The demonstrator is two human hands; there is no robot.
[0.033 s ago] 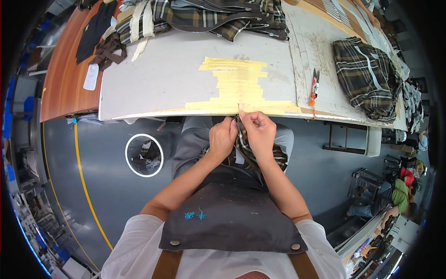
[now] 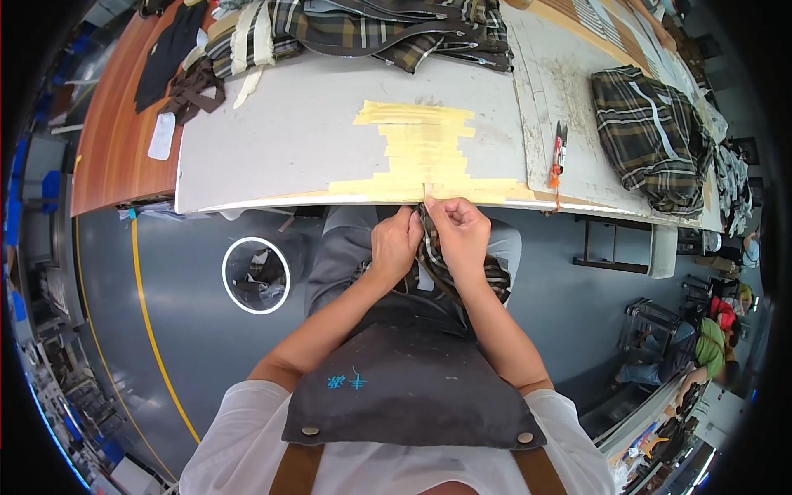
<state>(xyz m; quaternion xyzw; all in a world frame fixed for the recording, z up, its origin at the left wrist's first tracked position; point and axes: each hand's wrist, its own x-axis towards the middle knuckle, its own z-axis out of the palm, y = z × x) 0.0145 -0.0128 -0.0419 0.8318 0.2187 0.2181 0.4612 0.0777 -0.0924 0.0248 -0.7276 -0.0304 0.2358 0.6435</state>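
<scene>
My left hand (image 2: 396, 246) and my right hand (image 2: 460, 235) are close together at the near edge of the table. Between them a dark plaid cloth piece (image 2: 432, 252) hangs down onto my lap, its folds partly covered by my wrists. The left fingers are closed on its upper edge. On the other side my right thumb and forefinger pinch the same edge, right by the tabletop. Just beyond the fingertips, strips of yellow masking tape (image 2: 425, 153) cover part of the table's surface and front edge.
Plaid garments with zippers (image 2: 371, 37) are heaped at the back of the table (image 2: 272, 140). A pair of thread snips (image 2: 559, 153) and a folded plaid bundle (image 2: 648, 132) lie to the right. A white-rimmed bin (image 2: 287, 285) stands on the floor at left. Another person (image 2: 709, 346) is at far right.
</scene>
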